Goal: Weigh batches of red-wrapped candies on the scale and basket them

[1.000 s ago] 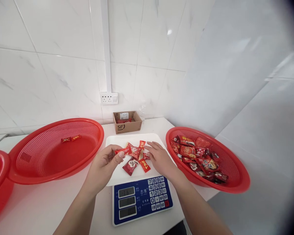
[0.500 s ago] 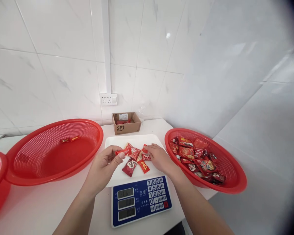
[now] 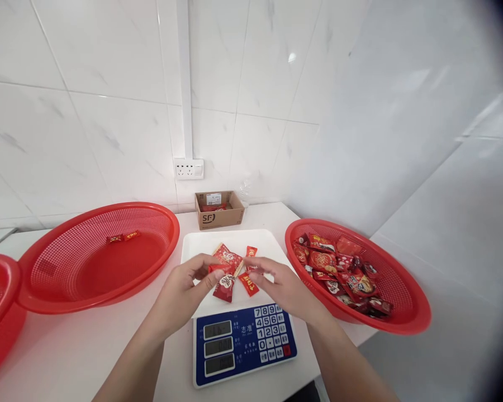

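On the white weighing pan (image 3: 201, 243) lie several red snack packets. Between the thumb and fingers of my left hand (image 3: 188, 290) is a small red packet (image 3: 221, 269), partly hidden by the fingers. Right by it is a dark red packet (image 3: 223, 290) with a pale label. A patterned red packet (image 3: 228, 255) rests behind. My right hand (image 3: 280, 285) hovers over the pan's right side, its thumb and fingers apart around a small red packet that they partly cover. Near its fingertips are an upright narrow packet (image 3: 251, 252) and another red packet (image 3: 248, 285).
The scale's blue keypad panel (image 3: 245, 346) faces me. A red basket full of packets (image 3: 406, 296) stands at right. A large red basket (image 3: 96, 259) with a couple of packets is at left, beside another red basket (image 3: 0, 312). A cardboard box (image 3: 221, 218) stands behind the pan.
My left hand has moved slightly toward me, bringing its red packet over the dark red one. My right hand has let go of the narrow packet and shifted nearer, fingers spread.
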Motion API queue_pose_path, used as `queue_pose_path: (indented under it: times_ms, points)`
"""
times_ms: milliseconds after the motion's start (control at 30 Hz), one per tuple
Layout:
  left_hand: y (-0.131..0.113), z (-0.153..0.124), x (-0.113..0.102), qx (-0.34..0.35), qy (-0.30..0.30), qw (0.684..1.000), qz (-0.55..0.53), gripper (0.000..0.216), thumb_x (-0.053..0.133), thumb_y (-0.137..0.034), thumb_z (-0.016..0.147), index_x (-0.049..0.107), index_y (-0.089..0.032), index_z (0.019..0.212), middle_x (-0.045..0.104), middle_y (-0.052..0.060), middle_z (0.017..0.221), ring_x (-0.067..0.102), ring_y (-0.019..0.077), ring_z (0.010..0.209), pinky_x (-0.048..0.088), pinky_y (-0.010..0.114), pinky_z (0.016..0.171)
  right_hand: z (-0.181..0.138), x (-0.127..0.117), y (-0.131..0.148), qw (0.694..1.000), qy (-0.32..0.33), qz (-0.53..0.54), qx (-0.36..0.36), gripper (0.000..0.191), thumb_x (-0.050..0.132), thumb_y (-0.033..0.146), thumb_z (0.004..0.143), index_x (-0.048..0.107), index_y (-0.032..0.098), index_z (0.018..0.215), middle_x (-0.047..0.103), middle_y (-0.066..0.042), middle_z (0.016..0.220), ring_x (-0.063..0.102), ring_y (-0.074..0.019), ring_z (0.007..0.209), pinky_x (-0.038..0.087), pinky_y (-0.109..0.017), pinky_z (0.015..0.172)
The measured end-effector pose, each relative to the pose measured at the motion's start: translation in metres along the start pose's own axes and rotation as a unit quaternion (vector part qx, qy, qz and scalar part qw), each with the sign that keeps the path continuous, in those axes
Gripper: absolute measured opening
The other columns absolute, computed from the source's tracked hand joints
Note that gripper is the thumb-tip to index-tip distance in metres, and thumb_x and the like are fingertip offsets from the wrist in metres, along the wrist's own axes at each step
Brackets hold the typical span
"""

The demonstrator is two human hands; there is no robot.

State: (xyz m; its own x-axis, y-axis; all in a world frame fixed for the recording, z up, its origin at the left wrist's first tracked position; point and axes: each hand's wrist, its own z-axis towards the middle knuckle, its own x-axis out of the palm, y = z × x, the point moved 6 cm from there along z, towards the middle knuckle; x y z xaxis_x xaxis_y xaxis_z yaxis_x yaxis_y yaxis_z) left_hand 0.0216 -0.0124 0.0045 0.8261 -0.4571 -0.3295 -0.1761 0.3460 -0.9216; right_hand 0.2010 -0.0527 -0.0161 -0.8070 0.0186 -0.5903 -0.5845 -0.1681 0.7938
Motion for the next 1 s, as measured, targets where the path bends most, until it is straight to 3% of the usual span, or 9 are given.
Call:
queue_pose_path:
  times_ms: [100,167,267,500,700,1000]
  points:
    - [-0.004,-0.004,0.019,-0.008,0.122,0.992,0.024,0.018,0.052,-0.036,0.085,0.063,-0.022,0.088,0.065,0.0,0.08,0.056,0.0147,0.074,0.044,0.025,0.066,-0.017,0.013,0.019,0.989,0.098,0.111,-0.029,0.042,0.053,0.042,0.086,0.053,0.022,0.124,0.064,-0.006,0.109,0.059,-0.0182,0.097,0.047,-0.033,0.084]
    - [-0.006,-0.008,0.029,-0.004,0.174,0.984,0.049,0.016,0.052,-0.034,0.084,0.063,-0.021,0.084,0.063,0.0,0.079,0.053,0.0142,0.072,0.041,0.023,0.064,-0.023,0.017,0.024,0.987,0.105,0.113,-0.032,0.033,0.055,0.042,0.085,0.059,0.02,0.11,0.065,-0.004,0.098,0.059,-0.0163,0.087,0.046,-0.031,0.079]
    - [-0.006,-0.01,0.037,0.004,0.195,0.978,0.078,0.016,0.052,-0.033,0.084,0.06,-0.021,0.078,0.056,-0.002,0.073,0.046,0.013,0.066,0.037,0.022,0.06,-0.026,0.021,0.022,0.991,0.091,0.093,-0.012,0.025,0.053,0.042,0.087,0.06,0.018,0.086,0.062,-0.001,0.081,0.055,-0.0141,0.075,0.043,-0.027,0.069]
    - [-0.003,-0.011,0.041,0.014,0.197,0.977,0.08,0.023,0.048,-0.039,0.086,0.052,-0.02,0.073,0.049,-0.003,0.068,0.04,0.0129,0.063,0.033,0.022,0.056,-0.031,0.022,0.024,0.99,0.11,0.089,-0.014,0.03,0.049,0.046,0.088,0.055,0.018,0.078,0.051,0.002,0.07,0.043,-0.0113,0.064,0.035,-0.022,0.059]
    - [-0.001,-0.006,0.044,-0.003,0.13,0.991,0.009,0.032,0.042,-0.042,0.089,0.049,-0.018,0.069,0.048,-0.003,0.065,0.042,0.0122,0.062,0.034,0.022,0.057,-0.028,0.023,0.025,0.992,0.079,0.1,-0.001,0.033,0.049,0.047,0.087,0.055,0.017,0.074,0.054,0.001,0.069,0.047,-0.0119,0.064,0.037,-0.022,0.058]
    - [-0.01,-0.006,0.04,0.009,0.068,0.992,-0.109,0.037,0.041,-0.045,0.09,0.047,-0.019,0.064,0.048,-0.004,0.058,0.044,0.0111,0.055,0.037,0.022,0.054,-0.029,0.02,0.041,0.993,0.012,0.115,-0.036,0.038,0.047,0.046,0.088,0.054,0.018,0.064,0.055,0.002,0.059,0.048,-0.0102,0.055,0.037,-0.021,0.053]
